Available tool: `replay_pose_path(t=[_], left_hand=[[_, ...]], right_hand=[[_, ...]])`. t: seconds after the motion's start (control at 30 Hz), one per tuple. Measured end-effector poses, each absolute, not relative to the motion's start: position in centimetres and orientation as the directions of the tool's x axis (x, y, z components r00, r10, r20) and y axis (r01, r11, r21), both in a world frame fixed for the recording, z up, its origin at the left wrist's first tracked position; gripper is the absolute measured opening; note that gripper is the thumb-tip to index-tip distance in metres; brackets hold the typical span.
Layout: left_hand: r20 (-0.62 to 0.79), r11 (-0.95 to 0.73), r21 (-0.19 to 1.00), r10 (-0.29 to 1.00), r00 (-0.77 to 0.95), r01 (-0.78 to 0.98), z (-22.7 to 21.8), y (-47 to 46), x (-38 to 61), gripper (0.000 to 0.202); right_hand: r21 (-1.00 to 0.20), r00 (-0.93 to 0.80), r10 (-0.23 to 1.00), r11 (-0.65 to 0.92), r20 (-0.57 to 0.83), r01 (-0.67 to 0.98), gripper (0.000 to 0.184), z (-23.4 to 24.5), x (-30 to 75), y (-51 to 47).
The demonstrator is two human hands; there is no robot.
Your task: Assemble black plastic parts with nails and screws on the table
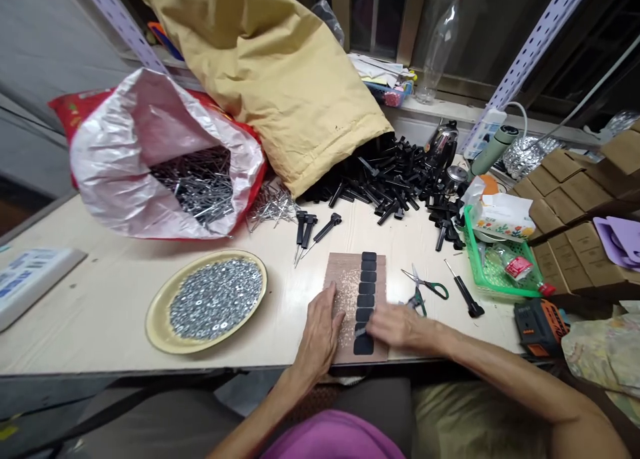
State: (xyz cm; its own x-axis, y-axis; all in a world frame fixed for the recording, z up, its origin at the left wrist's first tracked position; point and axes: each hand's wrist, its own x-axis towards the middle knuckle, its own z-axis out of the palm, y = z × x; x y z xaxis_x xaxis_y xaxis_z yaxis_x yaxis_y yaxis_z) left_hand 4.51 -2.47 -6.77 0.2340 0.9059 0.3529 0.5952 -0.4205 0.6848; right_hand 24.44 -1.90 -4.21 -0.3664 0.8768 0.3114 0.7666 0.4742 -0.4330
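Note:
A small brown board (345,279) lies at the table's front edge with a column of several black plastic pieces (367,289) set into it. My left hand (320,329) rests flat on the board's left side, fingers stretched out. My right hand (397,327) lies on the board's lower right, its fingertips pinched on a thin metal pin (361,331) beside the lowest black pieces. Three assembled black handles with pins (310,231) lie just beyond the board.
A yellow plate of small metal washers (215,299) sits to the left. Behind are a red-and-white bag of metal pins (195,185), a tan sack spilling black plastic handles (390,175), scissors (427,284), a green basket (493,265), cardboard boxes (565,199) and a plastic bottle (440,42).

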Motion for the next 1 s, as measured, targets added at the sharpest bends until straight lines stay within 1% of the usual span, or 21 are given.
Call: replay_pose_path(t=[0.07, 0.17, 0.2, 0.3, 0.33, 0.37, 0.4, 0.5, 0.57, 0.63, 0.67, 0.7, 0.73, 0.77, 0.8, 0.83, 0.87, 0.9, 0.93, 0.97, 1.0], left_hand=[[0.378, -0.450, 0.656, 0.891, 0.253, 0.606, -6.8, -2.5, 4.6, 0.051], [0.395, -0.470, 0.618, 0.879, 0.268, 0.630, -6.8, -2.5, 4.7, 0.053], [0.400, -0.474, 0.606, 0.876, 0.271, 0.638, -6.8, -2.5, 4.6, 0.053], [0.417, -0.491, 0.577, 0.864, 0.282, 0.653, -6.9, -2.5, 4.6, 0.053], [0.421, -0.496, 0.570, 0.861, 0.285, 0.655, -6.9, -2.5, 4.6, 0.053], [0.425, -0.499, 0.564, 0.858, 0.288, 0.658, -6.9, -2.5, 4.5, 0.053], [0.429, -0.503, 0.557, 0.855, 0.290, 0.661, -6.9, -2.5, 4.5, 0.053], [0.445, -0.518, 0.533, 0.844, 0.299, 0.669, -6.9, -2.5, 4.5, 0.053], [0.449, -0.527, 0.528, 0.839, 0.308, 0.665, -6.9, -2.5, 4.5, 0.053], [0.452, -0.531, 0.534, 0.837, 0.309, 0.658, -7.0, -2.5, 4.5, 0.052], [0.454, -0.531, 0.540, 0.837, 0.305, 0.653, -7.0, -2.5, 4.5, 0.052], [0.457, -0.529, 0.547, 0.838, 0.299, 0.648, -7.0, -2.5, 4.6, 0.051], [0.460, -0.527, 0.555, 0.839, 0.290, 0.644, -7.0, -2.5, 4.6, 0.050], [0.462, -0.526, 0.563, 0.840, 0.284, 0.638, -6.9, -2.6, 4.6, 0.050], [0.462, -0.524, 0.573, 0.842, 0.280, 0.630, -6.8, -2.6, 4.7, 0.049], [0.460, -0.524, 0.583, 0.843, 0.279, 0.621, -6.6, -2.7, 4.8, 0.049], [0.457, -0.522, 0.595, 0.845, 0.277, 0.610, -6.3, -2.9, 4.8, 0.049], [0.453, -0.516, 0.611, 0.850, 0.269, 0.600, -6.0, -3.0, 4.8, 0.049], [0.451, -0.505, 0.627, 0.856, 0.253, 0.592, -5.5, -3.1, 4.7, 0.048], [0.455, -0.494, 0.642, 0.861, 0.227, 0.587, -4.8, -3.1, 4.5, 0.046], [0.467, -0.483, 0.652, 0.863, 0.193, 0.584, -4.2, -3.0, 4.1, 0.044]], right_hand=[[-0.354, -0.456, 0.839, 0.540, 0.297, 0.763, 0.034, -3.3, 25.7, 0.8], [-0.178, -0.541, 0.797, 0.593, 0.268, 0.785, 0.035, -2.0, 27.6, 4.1], [-0.158, -0.597, 0.757, 0.645, 0.268, 0.747, 0.036, -1.9, 27.9, 4.0], [-0.101, -0.802, 0.530, 0.846, 0.274, 0.524, 0.036, -2.2, 27.4, 0.9], [-0.080, -0.841, 0.472, 0.880, 0.266, 0.469, 0.034, -2.3, 27.1, -0.3], [-0.067, -0.854, 0.452, 0.890, 0.258, 0.451, 0.033, -2.3, 26.8, -1.3], [-0.066, -0.856, 0.454, 0.889, 0.248, 0.453, 0.032, -2.1, 26.7, -1.9], [-0.127, -0.811, 0.546, 0.838, 0.212, 0.531, 0.035, -1.3, 26.6, -1.7], [-0.210, -0.781, 0.598, 0.799, 0.181, 0.563, 0.039, -0.4, 26.5, -1.3], [-0.348, -0.725, 0.669, 0.727, 0.163, 0.592, 0.038, 0.6, 25.7, -2.2], [-0.453, -0.680, 0.719, 0.659, 0.145, 0.601, 0.036, 1.0, 24.9, -3.2], [-0.585, -0.616, 0.781, 0.547, 0.100, 0.599, 0.031, 1.4, 24.1, -4.7], [-0.723, -0.548, 0.836, 0.388, 0.016, 0.571, 0.025, 1.6, 23.1, -6.4], [-0.845, -0.466, 0.874, 0.141, -0.139, 0.517, 0.019, 1.5, 22.0, -8.3], [-0.887, -0.410, 0.832, -0.191, -0.373, 0.420, 0.015, 1.2, 21.0, -10.1], [-0.800, -0.386, 0.702, -0.516, -0.599, 0.305, 0.012, 0.5, 20.1, -11.7], [-0.638, -0.371, 0.548, -0.748, -0.749, 0.184, 0.011, -0.4, 19.3, -12.9], [-0.467, -0.352, 0.420, -0.882, -0.836, 0.058, 0.013, -1.6, 18.7, -13.5], [-0.321, -0.333, 0.330, -0.943, -0.883, -0.083, 0.015, -2.8, 18.1, -13.7], [-0.224, -0.313, 0.290, -0.947, -0.904, -0.231, 0.017, -4.1, 17.6, -13.3], [-0.180, -0.278, 0.291, -0.913, -0.915, -0.365, 0.015, -5.2, 17.1, -12.6]])
